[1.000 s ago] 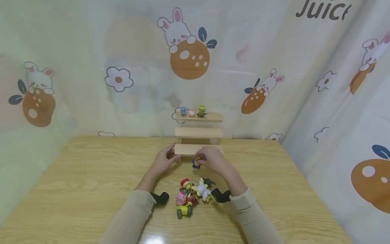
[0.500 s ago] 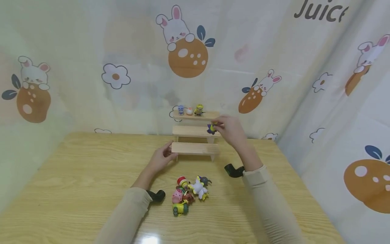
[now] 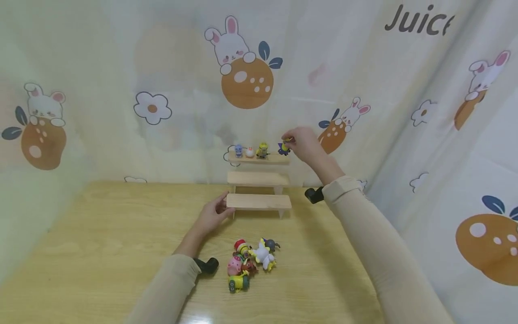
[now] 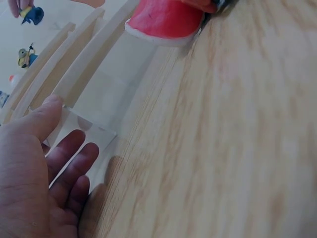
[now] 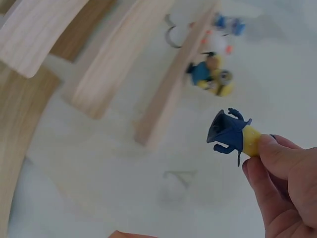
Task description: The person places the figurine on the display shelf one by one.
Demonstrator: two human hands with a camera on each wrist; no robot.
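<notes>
As the right hand (image 3: 305,144) pinches a blue-and-yellow figure (image 5: 233,133) between thumb and fingertips, the left hand (image 3: 210,216) holds the left end of a stepped stand (image 3: 259,178). The held figure has a yellow upper portion, partly covered by the fingers, and a dark blue, flared lower portion with a hollow base; two small blue arms project from its sides. Position: near the right end of the top board (image 3: 278,158) — the right wrist view shows a gap between figure and board; the yellow portion is uppermost in the head view. Right grip: closed down to the thickness of the figure; left grip: loosely curved, thumb against the end of the lowest board (image 3: 259,201), lower fingers bent beside a clear support panel (image 4: 101,133).

Counts: one figure in the right hand; three boards on the stand; three figures on the top board, namely one blue figure (image 3: 238,151), one white figure (image 3: 249,153) and one yellow figure (image 3: 262,150); at least six figures piled on the table (image 3: 121,225) — one red-hatted figure (image 3: 241,246), one pink figure (image 3: 234,266), one reddish-brown figure (image 3: 249,267), one yellow-and-green figure (image 3: 239,283), one white-and-yellow figure (image 3: 263,255), one dark grey figure (image 3: 270,245); whether others lie beneath cannot be told.
</notes>
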